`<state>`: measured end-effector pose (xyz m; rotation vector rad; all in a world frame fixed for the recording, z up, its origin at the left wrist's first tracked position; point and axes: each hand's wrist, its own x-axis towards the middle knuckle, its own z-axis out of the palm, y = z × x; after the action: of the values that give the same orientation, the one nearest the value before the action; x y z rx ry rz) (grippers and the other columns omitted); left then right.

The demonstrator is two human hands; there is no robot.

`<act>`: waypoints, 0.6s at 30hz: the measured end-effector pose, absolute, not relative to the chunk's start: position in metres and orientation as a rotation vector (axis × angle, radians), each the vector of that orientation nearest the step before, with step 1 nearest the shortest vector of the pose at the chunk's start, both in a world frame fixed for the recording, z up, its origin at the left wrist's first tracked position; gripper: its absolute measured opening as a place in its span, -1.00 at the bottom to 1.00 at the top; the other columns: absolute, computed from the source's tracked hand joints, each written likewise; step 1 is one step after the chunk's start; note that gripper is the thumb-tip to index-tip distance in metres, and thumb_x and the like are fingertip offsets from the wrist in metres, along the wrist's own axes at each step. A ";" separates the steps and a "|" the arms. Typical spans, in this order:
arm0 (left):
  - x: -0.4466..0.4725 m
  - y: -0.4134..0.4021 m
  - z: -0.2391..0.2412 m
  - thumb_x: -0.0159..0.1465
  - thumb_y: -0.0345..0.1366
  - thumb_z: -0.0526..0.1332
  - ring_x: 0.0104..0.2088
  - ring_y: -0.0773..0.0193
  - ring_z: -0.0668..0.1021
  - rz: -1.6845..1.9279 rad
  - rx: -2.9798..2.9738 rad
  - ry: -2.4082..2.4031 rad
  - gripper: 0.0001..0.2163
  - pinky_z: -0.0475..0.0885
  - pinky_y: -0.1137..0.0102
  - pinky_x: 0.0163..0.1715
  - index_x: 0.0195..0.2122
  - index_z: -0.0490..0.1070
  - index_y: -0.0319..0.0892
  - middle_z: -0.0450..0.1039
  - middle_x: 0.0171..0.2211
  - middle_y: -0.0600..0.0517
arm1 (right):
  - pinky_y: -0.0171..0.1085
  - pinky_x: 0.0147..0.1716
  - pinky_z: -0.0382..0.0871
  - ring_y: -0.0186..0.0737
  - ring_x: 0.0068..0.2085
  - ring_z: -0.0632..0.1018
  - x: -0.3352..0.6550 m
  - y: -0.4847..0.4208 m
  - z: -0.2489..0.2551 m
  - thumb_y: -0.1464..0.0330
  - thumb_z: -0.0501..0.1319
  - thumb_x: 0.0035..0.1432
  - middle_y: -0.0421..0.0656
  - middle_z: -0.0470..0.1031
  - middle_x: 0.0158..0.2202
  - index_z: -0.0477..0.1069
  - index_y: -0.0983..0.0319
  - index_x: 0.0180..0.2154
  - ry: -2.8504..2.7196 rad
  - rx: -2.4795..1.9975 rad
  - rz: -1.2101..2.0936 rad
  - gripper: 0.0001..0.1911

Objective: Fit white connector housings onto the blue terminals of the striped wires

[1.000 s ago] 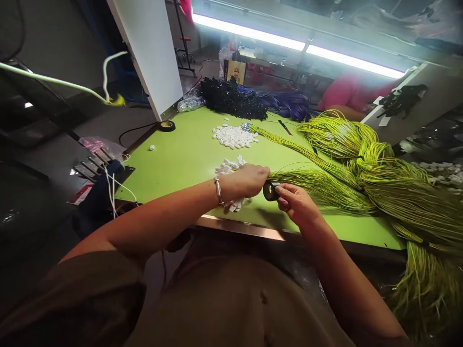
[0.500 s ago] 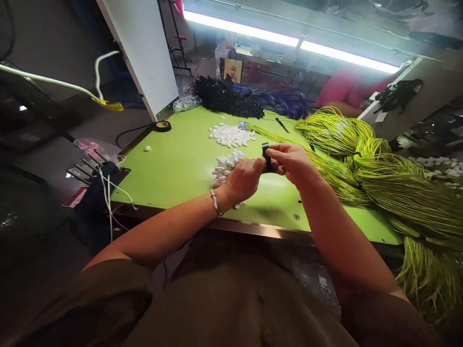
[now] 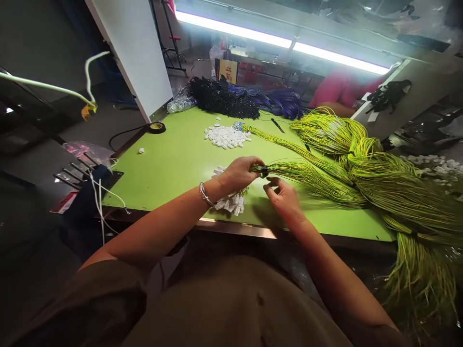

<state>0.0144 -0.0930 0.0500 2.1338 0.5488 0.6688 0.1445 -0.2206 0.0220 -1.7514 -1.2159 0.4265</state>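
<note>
My left hand (image 3: 238,174) is closed around the end of a bundle of yellow-green wires (image 3: 311,176), just left of a band of black tape (image 3: 265,170) wound round it. White connectors (image 3: 231,202) on the wire ends stick out under that hand. My right hand (image 3: 284,195) sits just below the taped spot with fingers curled and pinched; I cannot make out anything in them. Both hands hover over the green table (image 3: 173,164) near its front edge.
A loose heap of white connectors (image 3: 226,136) lies mid-table. A big mass of yellow-green wires (image 3: 390,188) fills the right side and hangs over the edge. Black (image 3: 220,99) and purple wires (image 3: 282,102) lie at the back, a tape roll (image 3: 156,127) at left. A person in pink (image 3: 340,91) sits opposite.
The right hand, which held a black tape roll up at the bundle, has dropped below it; the roll is no longer seen in it. Black tape now bands the wires.
</note>
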 end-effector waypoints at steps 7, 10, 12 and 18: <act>0.011 -0.097 0.062 0.01 -0.47 0.25 -0.36 0.35 0.51 0.488 1.751 0.431 -0.72 0.40 0.45 -0.31 -0.20 0.49 -0.33 0.53 -0.35 -0.02 | -0.29 -0.41 0.29 -0.33 -0.43 0.38 0.147 -0.205 0.008 0.12 0.34 -0.12 -0.17 0.49 -0.36 0.49 0.24 -0.26 -1.053 -1.478 0.778 -0.60; 0.008 -0.095 0.061 -0.03 -0.51 0.21 -0.54 0.44 0.39 0.446 1.743 0.481 -0.66 0.25 0.50 -0.53 -0.18 0.48 -0.30 0.43 -0.51 0.08 | -0.28 -0.37 0.24 -0.30 -0.42 0.36 0.143 -0.209 0.010 0.12 0.32 -0.07 -0.20 0.42 -0.49 0.48 0.26 -0.40 -1.142 -1.494 0.724 -0.68; 0.008 -0.094 0.058 -0.04 -0.53 0.19 -0.61 0.47 0.30 0.482 1.806 0.520 -0.64 0.14 0.51 -0.60 -0.16 0.45 -0.27 0.34 -0.57 0.14 | -0.30 -0.44 0.15 -0.34 -0.48 0.27 0.141 -0.216 0.014 0.13 0.29 0.00 -0.25 0.30 -0.57 0.44 0.26 -0.49 -1.246 -1.550 0.636 -0.70; 0.005 -0.096 0.051 0.04 -0.47 0.18 -0.50 0.42 0.37 0.777 2.161 0.472 -0.81 0.23 0.49 -0.50 -0.28 0.34 -0.23 0.39 -0.48 0.11 | -0.32 -0.50 0.03 -0.39 -0.51 0.16 0.122 -0.242 0.054 0.23 0.25 0.11 -0.29 0.16 -0.59 0.33 0.25 -0.56 -1.677 -1.551 0.410 -0.70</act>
<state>0.0049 -0.0959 0.0508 2.1609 0.4717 0.7770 0.1225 -0.2417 0.0538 -1.5506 -1.6775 0.4098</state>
